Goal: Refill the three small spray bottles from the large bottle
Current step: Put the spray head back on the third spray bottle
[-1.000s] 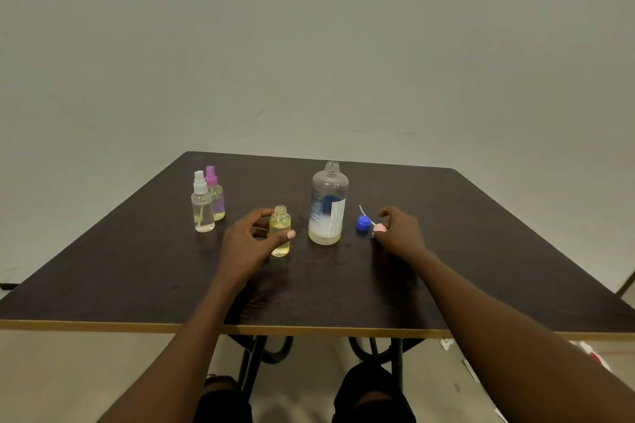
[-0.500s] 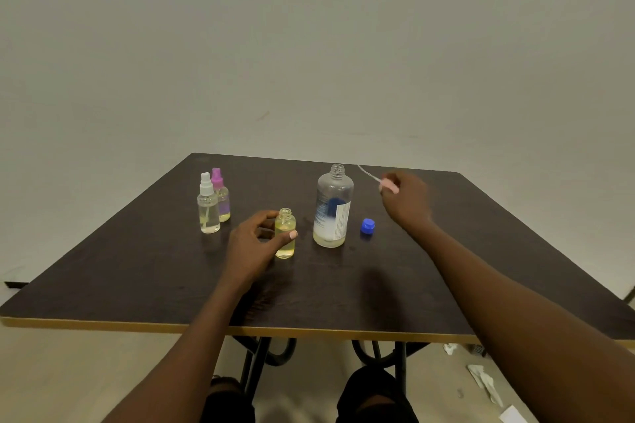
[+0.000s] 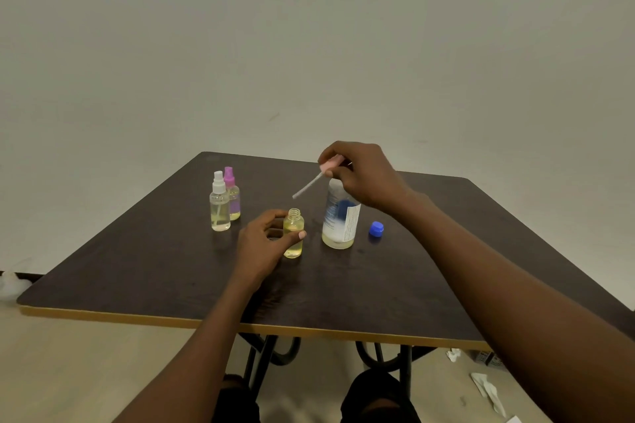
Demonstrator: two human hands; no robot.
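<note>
A person's left hand (image 3: pixel 264 240) grips the uncapped small bottle (image 3: pixel 293 233), nearly full of yellow liquid, on the table (image 3: pixel 171 268). At its 3 o'clock stands the open large bottle (image 3: pixel 340 220), with its blue cap (image 3: pixel 376 229) just beyond. Raised at 1 o'clock, the right hand (image 3: pixel 364 175) pinches the pink spray head (image 3: pixel 326 166). Two capped spray bottles (image 3: pixel 220 206) stand at 10 o'clock. Filling looks finished; only capping appears left.

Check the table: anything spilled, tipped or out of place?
Nothing spilled or tipped. The blue cap lies loose beside the large bottle, and the right hand holds the pink sprayer above the open small bottle the left hand grips.
</note>
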